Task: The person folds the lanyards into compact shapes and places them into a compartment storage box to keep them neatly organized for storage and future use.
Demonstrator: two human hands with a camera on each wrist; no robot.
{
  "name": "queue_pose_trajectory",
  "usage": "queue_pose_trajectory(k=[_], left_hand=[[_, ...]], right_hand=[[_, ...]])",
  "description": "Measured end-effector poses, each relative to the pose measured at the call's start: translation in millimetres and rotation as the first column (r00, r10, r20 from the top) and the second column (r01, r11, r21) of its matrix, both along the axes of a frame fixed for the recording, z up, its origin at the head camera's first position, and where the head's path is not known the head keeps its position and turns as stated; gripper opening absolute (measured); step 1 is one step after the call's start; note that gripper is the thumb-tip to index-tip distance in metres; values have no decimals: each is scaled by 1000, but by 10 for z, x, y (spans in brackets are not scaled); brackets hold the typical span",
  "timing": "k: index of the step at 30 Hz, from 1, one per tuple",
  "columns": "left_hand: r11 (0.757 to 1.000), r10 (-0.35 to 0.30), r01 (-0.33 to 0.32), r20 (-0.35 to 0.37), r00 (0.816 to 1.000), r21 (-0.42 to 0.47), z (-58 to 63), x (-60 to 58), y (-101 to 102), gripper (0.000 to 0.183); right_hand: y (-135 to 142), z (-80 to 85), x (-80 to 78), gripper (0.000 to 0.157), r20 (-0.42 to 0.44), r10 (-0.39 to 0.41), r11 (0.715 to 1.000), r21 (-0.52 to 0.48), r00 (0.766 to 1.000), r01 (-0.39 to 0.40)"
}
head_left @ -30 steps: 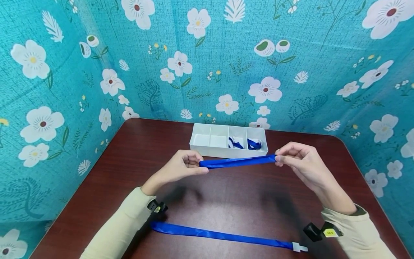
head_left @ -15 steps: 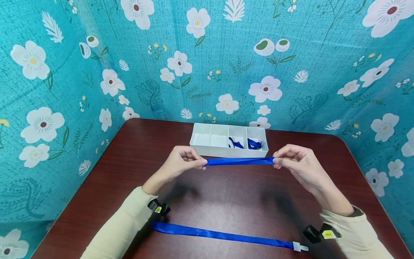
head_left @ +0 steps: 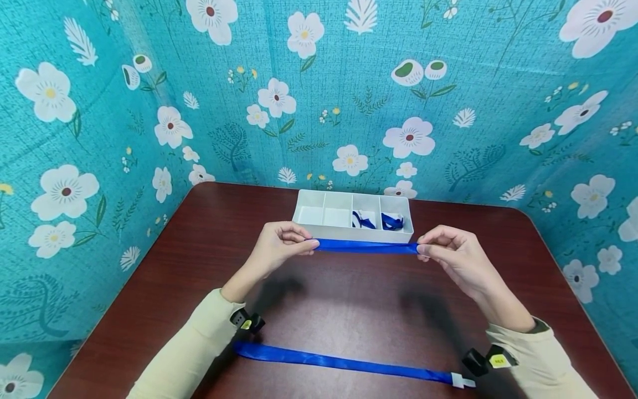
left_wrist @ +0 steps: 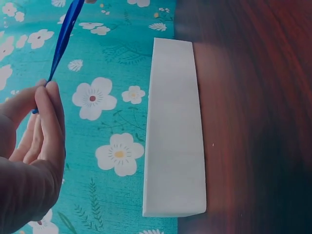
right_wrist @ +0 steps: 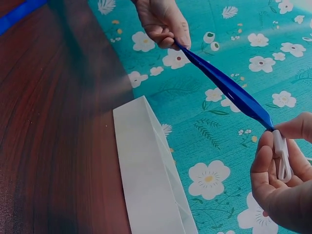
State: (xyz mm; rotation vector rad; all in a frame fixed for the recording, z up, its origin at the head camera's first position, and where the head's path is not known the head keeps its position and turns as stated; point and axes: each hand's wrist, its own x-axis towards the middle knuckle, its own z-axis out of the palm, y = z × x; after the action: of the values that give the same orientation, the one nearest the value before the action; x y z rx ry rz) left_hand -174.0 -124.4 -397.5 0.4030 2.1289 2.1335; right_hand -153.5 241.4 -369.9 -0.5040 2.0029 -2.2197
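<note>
I've left hand and right hand pinching a raised blue lanyard straight; likely folding, next needs ends together

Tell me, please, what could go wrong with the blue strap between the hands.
The left hand pinches the strap near its end, so that end might slip out.

The white clip sits at the right hand and could get in the way if the strap is folded.

In the head view, the tray stands just beyond the strap, so reaching forward might bump it.
</note>
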Motion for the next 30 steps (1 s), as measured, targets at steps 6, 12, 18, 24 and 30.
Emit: queue_pose_trajectory(k=[6,12,18,24,30], left_hand=[[996,56,-55,3,998,-69,26,12,6,19],[991,81,-85,-42,996,-104,52,20,18,19],[983,83,-99,-105,991,-152,93,35,13,14],[966,87,-131,-198,976,-221,114,41,14,11],[951,73,-154,-289,955,-267,172,70,49,11]], right_hand=[[-1,-35,-12,15,21,-14,1000,-1,1000,14],[-18,-72,-39,14,32,-14,1000,-5,999,14],[-47,-74,-54,7,14,-15,1000,5,1000,15],[-81,-31,-63,5,-16,-1,999,41,1000,1],[-134,19,-70,6,-30,11,997,74,999,-9]])
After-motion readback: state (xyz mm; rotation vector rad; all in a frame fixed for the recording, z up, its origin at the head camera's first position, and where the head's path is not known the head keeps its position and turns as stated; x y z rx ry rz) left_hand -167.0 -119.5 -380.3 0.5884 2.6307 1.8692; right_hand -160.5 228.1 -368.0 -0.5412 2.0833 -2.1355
